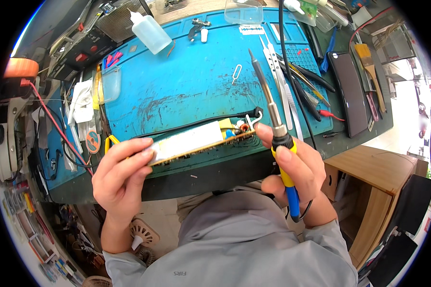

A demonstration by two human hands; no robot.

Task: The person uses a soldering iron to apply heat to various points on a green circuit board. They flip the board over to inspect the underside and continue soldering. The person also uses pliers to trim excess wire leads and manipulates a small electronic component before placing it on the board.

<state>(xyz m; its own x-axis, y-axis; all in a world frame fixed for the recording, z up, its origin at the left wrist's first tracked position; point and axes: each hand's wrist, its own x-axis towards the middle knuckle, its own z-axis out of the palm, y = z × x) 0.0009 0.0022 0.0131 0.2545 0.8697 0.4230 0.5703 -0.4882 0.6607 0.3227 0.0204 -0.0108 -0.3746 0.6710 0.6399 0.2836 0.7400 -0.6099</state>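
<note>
My left hand (122,177) pinches the left end of a long circuit board (191,143) and holds it up over the mat's near edge. White and yellow parts cover its upper side, with a copper coil and a blue part toward the right end. In my right hand (299,170) is a soldering iron (285,167) with a yellow and blue handle. Its metal tip points up and away from me, apart from the board. My right index finger is close to the board's right end; whether it touches cannot be made out. A black cable (196,122) runs behind the board.
The blue work mat (187,81) carries tweezers (282,86), pliers (306,98), a small metal pin tool (236,74) and a squeeze bottle (151,33). A phone (348,93) and a brush (368,64) lie right. At left stands a black power unit (84,52). A wooden cabinet (368,167) is lower right.
</note>
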